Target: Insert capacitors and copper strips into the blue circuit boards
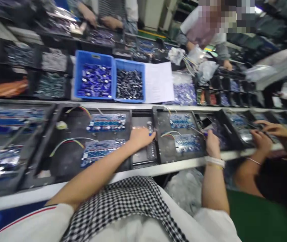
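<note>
My left hand is over the gap between two black trays, its fingers bent together beside a slim clear-and-dark part; something small and blue shows at its fingertips. My right hand is closed at the right side of the right black tray, with a bit of blue at its fingers; what it holds is too small to name. Between my hands, that tray bears two blue circuit boards with coloured wires. The left black tray holds two more blue boards with wires.
Behind the trays stand a blue bin of blue parts, a blue bin of black parts and a white paper sheet. A co-worker's hands work at the right. Other people's hands are across the bench.
</note>
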`<action>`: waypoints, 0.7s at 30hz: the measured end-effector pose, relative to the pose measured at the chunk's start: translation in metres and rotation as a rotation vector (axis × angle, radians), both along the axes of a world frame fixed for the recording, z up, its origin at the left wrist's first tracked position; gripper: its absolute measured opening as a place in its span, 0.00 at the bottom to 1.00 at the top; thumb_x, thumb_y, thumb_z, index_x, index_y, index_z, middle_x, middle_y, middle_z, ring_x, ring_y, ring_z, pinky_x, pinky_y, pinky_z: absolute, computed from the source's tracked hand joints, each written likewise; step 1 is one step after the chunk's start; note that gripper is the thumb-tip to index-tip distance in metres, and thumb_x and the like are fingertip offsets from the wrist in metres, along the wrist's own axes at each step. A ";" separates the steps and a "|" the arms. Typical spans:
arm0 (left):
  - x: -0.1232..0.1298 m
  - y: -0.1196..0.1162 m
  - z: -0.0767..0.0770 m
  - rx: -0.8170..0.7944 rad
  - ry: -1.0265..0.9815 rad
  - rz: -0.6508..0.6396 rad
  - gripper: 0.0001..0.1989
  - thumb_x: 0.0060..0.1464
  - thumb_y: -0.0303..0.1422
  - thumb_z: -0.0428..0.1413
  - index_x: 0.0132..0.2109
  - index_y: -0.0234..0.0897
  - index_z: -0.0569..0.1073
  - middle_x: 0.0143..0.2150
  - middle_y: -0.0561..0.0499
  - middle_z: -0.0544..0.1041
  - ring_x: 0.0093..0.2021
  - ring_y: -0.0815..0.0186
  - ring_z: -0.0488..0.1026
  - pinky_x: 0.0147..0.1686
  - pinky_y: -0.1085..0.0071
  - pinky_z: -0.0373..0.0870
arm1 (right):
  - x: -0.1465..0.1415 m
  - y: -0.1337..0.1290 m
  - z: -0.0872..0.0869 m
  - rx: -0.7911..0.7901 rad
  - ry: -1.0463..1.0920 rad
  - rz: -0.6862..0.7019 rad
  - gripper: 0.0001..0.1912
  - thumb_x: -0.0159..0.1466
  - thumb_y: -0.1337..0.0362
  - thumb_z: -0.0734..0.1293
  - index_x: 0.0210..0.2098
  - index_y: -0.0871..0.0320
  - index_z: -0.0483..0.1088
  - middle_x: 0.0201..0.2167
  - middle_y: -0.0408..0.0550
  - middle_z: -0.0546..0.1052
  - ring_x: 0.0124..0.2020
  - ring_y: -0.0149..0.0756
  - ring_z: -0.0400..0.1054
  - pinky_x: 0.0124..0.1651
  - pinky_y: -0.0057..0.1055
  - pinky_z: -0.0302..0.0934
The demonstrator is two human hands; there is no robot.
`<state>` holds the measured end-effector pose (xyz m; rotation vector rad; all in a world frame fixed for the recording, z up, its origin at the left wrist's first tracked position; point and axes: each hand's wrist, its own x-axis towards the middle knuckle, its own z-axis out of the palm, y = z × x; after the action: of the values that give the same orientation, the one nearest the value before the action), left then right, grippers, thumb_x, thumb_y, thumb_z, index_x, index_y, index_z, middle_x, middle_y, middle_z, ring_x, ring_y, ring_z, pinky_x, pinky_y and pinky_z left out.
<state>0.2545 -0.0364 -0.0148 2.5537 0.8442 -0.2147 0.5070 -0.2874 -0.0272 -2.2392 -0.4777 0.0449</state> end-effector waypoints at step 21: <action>-0.026 0.020 0.045 -0.022 -0.029 0.095 0.30 0.56 0.52 0.46 0.37 0.30 0.81 0.35 0.36 0.80 0.39 0.49 0.77 0.38 0.62 0.69 | -0.023 0.007 0.038 0.456 0.313 -0.009 0.20 0.62 0.45 0.63 0.26 0.55 0.66 0.26 0.47 0.78 0.39 0.41 0.76 0.48 0.42 0.69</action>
<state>0.2284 -0.0165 0.0302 2.4828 0.9439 -0.1560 0.4839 -0.2802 0.0106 -1.7465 -0.2725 0.2524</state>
